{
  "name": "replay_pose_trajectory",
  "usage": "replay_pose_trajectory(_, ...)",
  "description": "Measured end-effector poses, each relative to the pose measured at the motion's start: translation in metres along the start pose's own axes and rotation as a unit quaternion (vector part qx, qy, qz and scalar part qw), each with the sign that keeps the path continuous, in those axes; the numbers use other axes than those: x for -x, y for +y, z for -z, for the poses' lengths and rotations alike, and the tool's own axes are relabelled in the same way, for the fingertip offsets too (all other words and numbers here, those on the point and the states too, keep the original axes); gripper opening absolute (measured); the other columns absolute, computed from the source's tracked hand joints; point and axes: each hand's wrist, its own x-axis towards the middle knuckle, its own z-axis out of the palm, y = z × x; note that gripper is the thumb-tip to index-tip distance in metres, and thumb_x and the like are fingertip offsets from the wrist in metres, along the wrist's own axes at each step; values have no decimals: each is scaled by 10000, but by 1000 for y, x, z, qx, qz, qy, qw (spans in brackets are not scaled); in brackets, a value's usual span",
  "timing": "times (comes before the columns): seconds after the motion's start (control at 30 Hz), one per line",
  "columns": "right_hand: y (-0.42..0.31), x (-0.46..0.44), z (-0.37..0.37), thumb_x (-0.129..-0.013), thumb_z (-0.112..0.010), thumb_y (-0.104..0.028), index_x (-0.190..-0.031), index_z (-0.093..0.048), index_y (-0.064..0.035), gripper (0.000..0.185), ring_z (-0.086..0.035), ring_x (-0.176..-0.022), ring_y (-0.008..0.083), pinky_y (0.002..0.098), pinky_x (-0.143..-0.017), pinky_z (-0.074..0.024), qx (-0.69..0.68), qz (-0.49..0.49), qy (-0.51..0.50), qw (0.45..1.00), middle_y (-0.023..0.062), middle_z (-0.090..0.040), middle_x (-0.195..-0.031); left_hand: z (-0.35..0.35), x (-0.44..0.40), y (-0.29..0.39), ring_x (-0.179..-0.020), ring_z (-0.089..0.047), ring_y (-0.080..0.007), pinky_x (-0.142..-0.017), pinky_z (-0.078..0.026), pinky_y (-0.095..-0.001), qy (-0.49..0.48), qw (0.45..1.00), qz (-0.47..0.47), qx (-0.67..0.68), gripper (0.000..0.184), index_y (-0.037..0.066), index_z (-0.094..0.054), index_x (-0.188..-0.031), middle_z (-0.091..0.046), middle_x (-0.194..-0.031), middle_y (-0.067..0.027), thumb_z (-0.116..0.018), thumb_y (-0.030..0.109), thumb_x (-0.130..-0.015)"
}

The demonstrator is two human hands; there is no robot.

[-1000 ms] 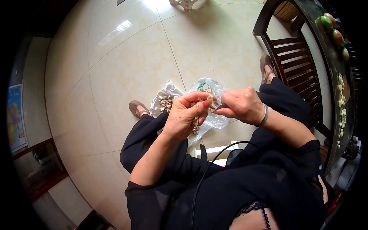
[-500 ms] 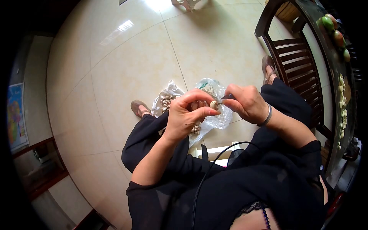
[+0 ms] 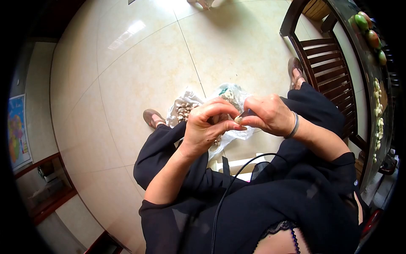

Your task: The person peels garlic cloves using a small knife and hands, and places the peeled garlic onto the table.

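My left hand (image 3: 209,122) pinches a small pale garlic clove (image 3: 238,120) between thumb and fingertips. In my right hand (image 3: 270,115) is a small knife (image 3: 247,113), its dark blade against the clove; the handle is hidden by the fingers. Both hands meet above my lap. Below them on the floor, a white plastic bag (image 3: 171,117) holds many unpeeled cloves (image 3: 184,111). Beside it lies a clear plastic bag (image 3: 244,134) with pale scraps in it, partly covered by my hands.
At the right, a dark table (image 3: 382,146) carries a line of peeled cloves (image 3: 377,114) and several green-red mangoes (image 3: 372,39). A slatted wooden chair (image 3: 325,63) stands against it. A black cable (image 3: 226,192) crosses my lap. Pale tiled floor (image 3: 139,84) spreads ahead.
My right hand has moved slightly left, bringing the knife blade onto the clove. The two hands are now closer together. The clove has turned in my left fingers.
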Motion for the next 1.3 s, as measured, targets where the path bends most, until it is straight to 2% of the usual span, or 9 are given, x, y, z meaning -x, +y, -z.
replay_pose_trajectory(0.33,-2,-2,5,-826,-496,-399,-667,-450,-67,372,-532,-517,273,340,-448,-396,21,19,-31,999,116,-507,-565,4,-2,4,-525,-377,-54,-469,-310,-198,-21,999,-15,-41,210,2,-605,-794,-567,-732,-23,-723,49,-627)
replay_pose_trajectory(0.43,-3,-2,6,-831,-494,-393,-667,-453,-67,366,-532,-517,275,340,-446,-396,23,19,-35,999,119,-511,-570,5,-2,8,-527,-372,-42,-470,-308,-194,-30,999,31,-15,227,-3,-602,-808,-551,-697,-5,-728,36,-624)
replay_pose_trajectory(0.5,-2,-3,6,-833,-493,-390,-672,-458,-67,362,-534,-519,275,340,-446,-397,25,23,-34,999,121,-513,-573,6,-1,11,-531,-385,-26,-469,-307,-182,-57,986,141,71,215,-9,-599,-859,-529,-660,10,-700,43,-676)
replay_pose_trajectory(0.53,-2,-3,6,-835,-492,-386,-677,-463,-67,357,-534,-519,275,341,-447,-398,9,18,-23,1000,120,-514,-575,6,-1,11,-531,-385,-26,-469,-307,-182,-57,986,140,71,215,-9,-599,-859,-529,-660,10,-700,43,-676)
replay_pose_trajectory(0.6,-2,-3,6,-836,-490,-383,-683,-469,-67,352,-535,-520,274,341,-448,-399,-7,12,-11,1000,120,-515,-577,5,0,12,-525,-405,-25,-462,-315,-175,-55,958,222,174,198,-17,-589,-915,-522,-644,14,-650,55,-741)
replay_pose_trajectory(0.7,-2,-2,6,-838,-487,-382,-691,-479,-68,346,-533,-517,274,340,-449,-401,-15,2,-2,1000,118,-513,-576,4,1,5,-517,-434,-36,-458,-337,-165,-44,931,229,281,181,-16,-582,-943,-542,-687,-6,-606,62,-782)
replay_pose_trajectory(0.9,-3,-1,6,-800,-543,-367,-660,-452,-68,342,-527,-507,263,333,-437,-399,40,23,21,999,105,-493,-561,2,1,0,-521,-457,-52,-456,-360,-155,-24,886,236,397,193,-11,-576,-943,-569,-772,-41,-623,67,-773)
replay_pose_trajectory(1.13,-4,-1,5,-763,-584,-355,-636,-434,-71,346,-525,-496,240,325,-427,-408,76,58,33,995,80,-481,-556,6,1,-2,-514,-454,-50,-455,-358,-153,-5,876,242,418,206,-9,-570,-962,-579,-781,-44,-614,89,-786)
replay_pose_trajectory(1.3,-4,-1,4,-763,-585,-350,-638,-436,-71,340,-529,-497,235,317,-428,-414,92,60,35,993,74,-483,-558,5,1,-1,-511,-452,-46,-454,-352,-151,7,878,230,419,221,-14,-560,-992,-557,-712,-24,-594,95,-803)
